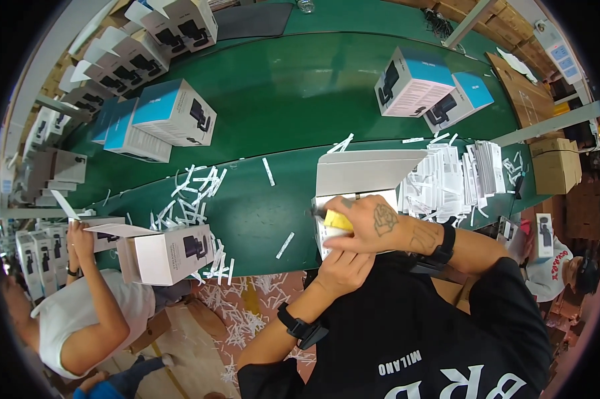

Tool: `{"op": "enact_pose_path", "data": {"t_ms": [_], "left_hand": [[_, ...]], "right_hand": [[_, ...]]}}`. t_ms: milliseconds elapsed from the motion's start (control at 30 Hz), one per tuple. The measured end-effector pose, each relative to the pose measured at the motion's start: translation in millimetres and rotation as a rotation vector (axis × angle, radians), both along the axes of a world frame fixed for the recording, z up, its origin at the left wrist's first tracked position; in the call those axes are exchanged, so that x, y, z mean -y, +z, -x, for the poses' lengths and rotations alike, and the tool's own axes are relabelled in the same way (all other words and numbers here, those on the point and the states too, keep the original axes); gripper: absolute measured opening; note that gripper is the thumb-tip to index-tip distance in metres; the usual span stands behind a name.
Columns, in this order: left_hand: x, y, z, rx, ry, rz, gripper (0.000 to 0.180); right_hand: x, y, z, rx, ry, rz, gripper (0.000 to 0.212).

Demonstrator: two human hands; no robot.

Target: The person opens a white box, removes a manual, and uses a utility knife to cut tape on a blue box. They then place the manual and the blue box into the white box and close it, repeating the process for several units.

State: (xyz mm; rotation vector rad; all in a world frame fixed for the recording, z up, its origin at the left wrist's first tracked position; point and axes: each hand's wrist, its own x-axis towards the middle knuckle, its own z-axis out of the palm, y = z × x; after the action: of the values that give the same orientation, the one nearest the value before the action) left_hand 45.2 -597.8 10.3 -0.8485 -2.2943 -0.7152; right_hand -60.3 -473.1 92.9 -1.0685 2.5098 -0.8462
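Observation:
An open white carton [370, 174] stands in front of me, its lid flap raised at the far side. My right hand [373, 223], tattooed on the back, reaches over the carton's opening. It is closed on a yellow object [338, 219], mostly hidden by the fingers; a dark, blurred part shows at its left. My left hand [345, 271] is bent at the carton's near edge, just below the right hand, and appears to grip that edge. Most of the carton's inside is hidden by my hands.
White paper leaflets [440, 176] lie stacked right of the carton. Paper strips [197, 199] litter the green table [273, 80]. Blue-topped boxes [173, 110] stand far left, with another pair [416, 80] far right. A co-worker [90, 306] handles a box [170, 256] at left; another person [549, 272] is at right.

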Motion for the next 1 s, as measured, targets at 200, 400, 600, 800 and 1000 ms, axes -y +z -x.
{"op": "enact_pose_path", "data": {"t_ms": [200, 400, 600, 800, 1000], "left_hand": [[3.7, -0.9, -5.0, 0.009, 0.000, 0.013, 0.017], [-2.9, 34.6, 3.5, 0.186, 0.029, -0.064, 0.023], [-7.7, 61.0, 10.3, 0.337, -0.029, -0.211, 0.026], [5.8, 52.0, 56.2, 1.108, -0.193, -1.242, 0.047], [-2.0, 78.0, 50.5, 1.313, -0.449, -1.108, 0.056]], "right_hand": [[9.6, -15.1, -5.7, -0.078, 0.088, 0.190, 0.026], [-104.3, -0.7, -22.8, 0.145, -0.965, 0.564, 0.020], [-92.8, 41.2, 19.4, 0.545, -0.989, 1.003, 0.049], [-97.6, 75.5, -22.4, -0.058, -0.328, 0.145, 0.031], [-118.7, 78.9, -72.8, -0.322, -0.508, 0.327, 0.022]]}}
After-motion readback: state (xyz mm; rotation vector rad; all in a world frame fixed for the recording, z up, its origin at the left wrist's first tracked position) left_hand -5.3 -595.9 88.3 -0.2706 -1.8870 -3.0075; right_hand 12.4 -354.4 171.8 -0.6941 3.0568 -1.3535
